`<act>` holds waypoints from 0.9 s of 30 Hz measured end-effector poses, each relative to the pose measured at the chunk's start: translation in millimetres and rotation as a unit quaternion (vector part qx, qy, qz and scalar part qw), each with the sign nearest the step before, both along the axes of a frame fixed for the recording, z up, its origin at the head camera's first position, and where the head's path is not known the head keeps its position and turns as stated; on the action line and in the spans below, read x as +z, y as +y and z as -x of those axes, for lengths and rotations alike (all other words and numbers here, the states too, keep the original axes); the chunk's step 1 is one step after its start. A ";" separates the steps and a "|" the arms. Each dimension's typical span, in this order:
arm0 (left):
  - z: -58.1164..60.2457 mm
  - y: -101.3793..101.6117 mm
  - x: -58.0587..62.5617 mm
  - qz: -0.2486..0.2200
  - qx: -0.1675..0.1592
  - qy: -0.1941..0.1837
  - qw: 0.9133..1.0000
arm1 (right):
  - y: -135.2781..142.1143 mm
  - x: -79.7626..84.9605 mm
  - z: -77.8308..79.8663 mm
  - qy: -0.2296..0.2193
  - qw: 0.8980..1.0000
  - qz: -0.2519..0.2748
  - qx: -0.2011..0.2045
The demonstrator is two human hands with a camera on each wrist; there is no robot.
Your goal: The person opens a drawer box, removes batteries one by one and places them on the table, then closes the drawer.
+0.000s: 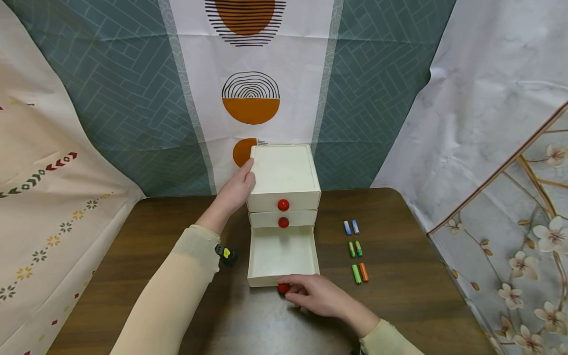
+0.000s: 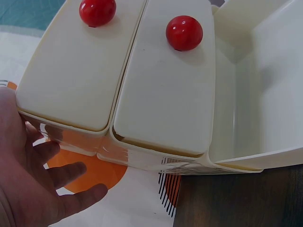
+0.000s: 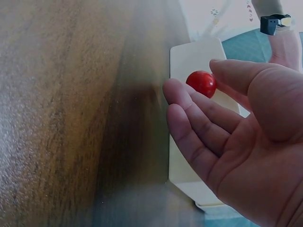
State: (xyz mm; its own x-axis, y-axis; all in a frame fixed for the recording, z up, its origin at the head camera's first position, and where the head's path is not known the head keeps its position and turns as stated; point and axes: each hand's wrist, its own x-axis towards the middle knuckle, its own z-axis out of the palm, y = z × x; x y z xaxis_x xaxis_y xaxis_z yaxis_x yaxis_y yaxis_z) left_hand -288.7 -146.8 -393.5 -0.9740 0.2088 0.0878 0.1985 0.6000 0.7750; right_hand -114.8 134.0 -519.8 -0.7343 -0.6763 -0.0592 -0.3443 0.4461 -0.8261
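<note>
A small white drawer cabinet (image 1: 284,170) with red ball knobs stands on the table. Its bottom drawer (image 1: 284,246) is pulled out and shows a bare floor, while the two drawers above are closed. My left hand (image 1: 237,187) rests against the cabinet's left side near the top; in the left wrist view its fingers (image 2: 71,175) are extended and spread along that side. At the front of the bottom drawer, my right hand (image 1: 317,296) has thumb and index finger at the red knob (image 3: 202,84), pinching it. The other fingers are loosely bent.
Several small battery-like cylinders lie in pairs to the right of the cabinet: a blue and white pair (image 1: 351,227), a green and gold pair (image 1: 355,249), then a green one (image 1: 356,274) beside an orange one (image 1: 364,272). A patterned cloth (image 1: 250,64) hangs behind the table (image 1: 390,305).
</note>
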 end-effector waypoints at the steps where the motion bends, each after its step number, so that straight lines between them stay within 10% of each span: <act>1: -0.4 0.0 0.4 0.000 0.000 -0.001 1.000 | -0.2 -0.1 -0.2 0.001 1.000 0.001 -0.002; 27: 1.1 -0.7 -0.8 -0.002 0.004 -0.011 1.000 | -2.9 3.4 10.0 -0.008 1.000 -0.012 -0.023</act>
